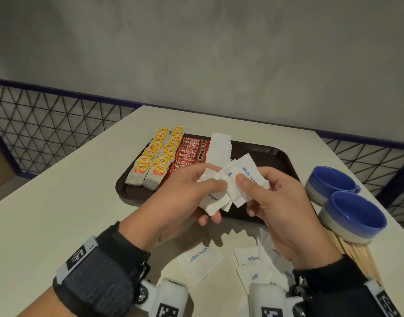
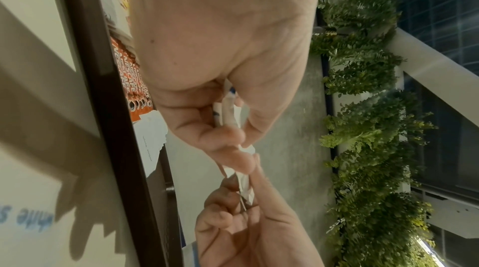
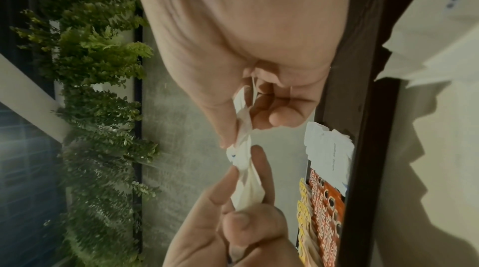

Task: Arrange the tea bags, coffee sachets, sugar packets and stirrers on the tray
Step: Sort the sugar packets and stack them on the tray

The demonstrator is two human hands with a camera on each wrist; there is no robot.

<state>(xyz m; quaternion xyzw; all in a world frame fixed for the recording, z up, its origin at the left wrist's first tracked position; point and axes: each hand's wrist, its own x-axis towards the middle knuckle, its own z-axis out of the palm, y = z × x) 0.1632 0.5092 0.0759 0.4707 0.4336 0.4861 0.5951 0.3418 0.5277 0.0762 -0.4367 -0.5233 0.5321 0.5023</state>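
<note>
Both hands hold a fanned bunch of white sugar packets [image 1: 230, 184] above the near edge of the dark brown tray [image 1: 274, 154]. My left hand [image 1: 192, 193] grips the bunch's left part between thumb and fingers. My right hand [image 1: 272, 202] pinches its right part, thumb on top. In the wrist views the sugar packets [image 2: 233, 115] [image 3: 245, 169] show edge-on between the fingers. On the tray lie two rows of yellow-tagged tea bags [image 1: 157, 156], a row of red coffee sachets [image 1: 189, 154] and a row of sugar packets [image 1: 219, 145]. Wooden stirrers [image 1: 356, 257] lie at the right.
Several loose sugar packets [image 1: 200, 259] lie on the white table [image 1: 59, 202] in front of the tray, under my hands. Two blue cups [image 1: 354, 216] stand at the right beside the tray, over the stirrers. A wire fence runs behind the table.
</note>
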